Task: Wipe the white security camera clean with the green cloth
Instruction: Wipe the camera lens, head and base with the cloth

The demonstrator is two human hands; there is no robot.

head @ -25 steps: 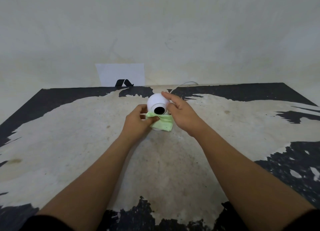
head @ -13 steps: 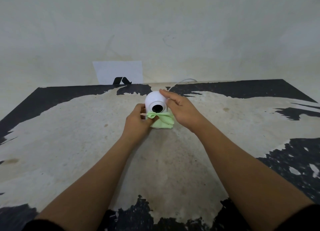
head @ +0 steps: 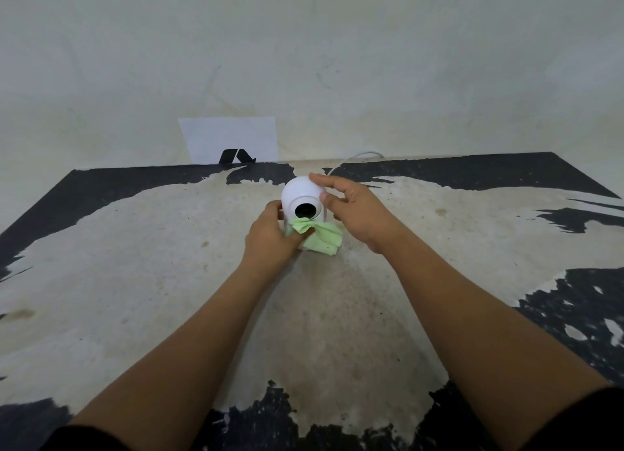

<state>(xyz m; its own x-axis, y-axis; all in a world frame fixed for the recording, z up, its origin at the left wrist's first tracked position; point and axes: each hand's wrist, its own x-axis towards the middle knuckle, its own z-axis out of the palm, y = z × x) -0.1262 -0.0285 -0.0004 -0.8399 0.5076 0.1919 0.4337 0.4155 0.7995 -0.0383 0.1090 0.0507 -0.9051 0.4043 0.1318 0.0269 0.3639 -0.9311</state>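
The white security camera (head: 299, 194) is a round ball with a black lens facing me, standing at the middle of the worn table. My left hand (head: 271, 239) pinches the green cloth (head: 320, 236) just under the lens, against the camera's lower front. The cloth hangs folded toward the right and hides the camera's base. My right hand (head: 354, 212) rests on the camera's right side, with fingertips on its top and its thumb beside the lens.
The table (head: 135, 281) has peeling black paint over a pale surface. A white paper sheet with a black mark (head: 233, 143) leans on the wall behind. A thin white cable (head: 361, 155) runs from the camera toward the back edge.
The camera head has tipped so the lens faces lower. The cloth under the lens has shifted slightly right, and my right fingers have moved further over the camera's top.
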